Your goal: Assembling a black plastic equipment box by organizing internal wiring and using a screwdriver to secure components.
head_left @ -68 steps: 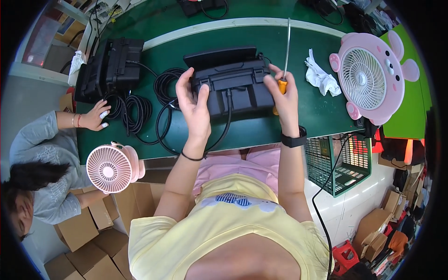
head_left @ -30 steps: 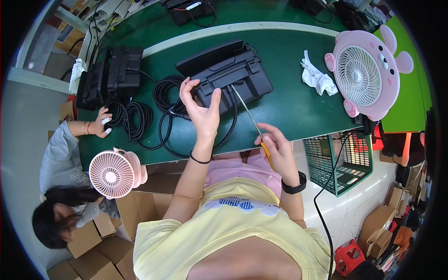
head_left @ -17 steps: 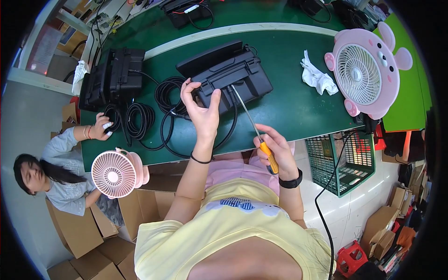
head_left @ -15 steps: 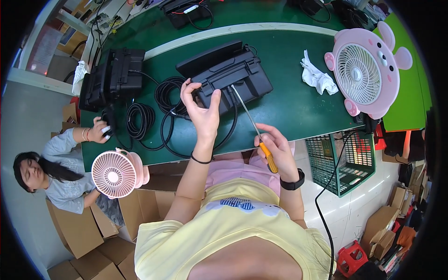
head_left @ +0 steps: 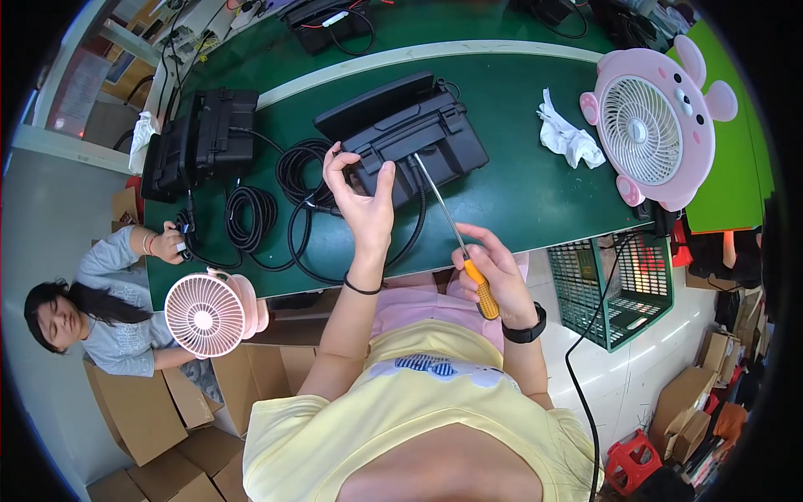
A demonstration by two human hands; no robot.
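Observation:
A black plastic case (head_left: 418, 134) with its flap raised at the back stands on the green table in front of me. My left hand (head_left: 365, 197) grips the case's near left corner, thumb on its front face and fingers around the side. Between the fingers of my right hand (head_left: 495, 272) is a screwdriver (head_left: 478, 286) with a yellow handle. Its long thin shaft slants up to the case's front, and the tip meets the case near where a black cable (head_left: 421, 209) comes out. The exact contact at the tip is too small to make out.
Coiled black cables (head_left: 251, 216) and a second black case (head_left: 226, 138) lie to the left. A co-worker's hand (head_left: 170, 244) is at the left table edge, near a small pink fan (head_left: 205, 316). At right are crumpled white tissue (head_left: 571, 138), a pink fan (head_left: 640, 125) and a green crate (head_left: 615, 326).
My right fingers have shifted slightly on the screwdriver's handle, while its tip stays at the same spot. My left hand keeps its hold. The co-worker's hand has moved down a little.

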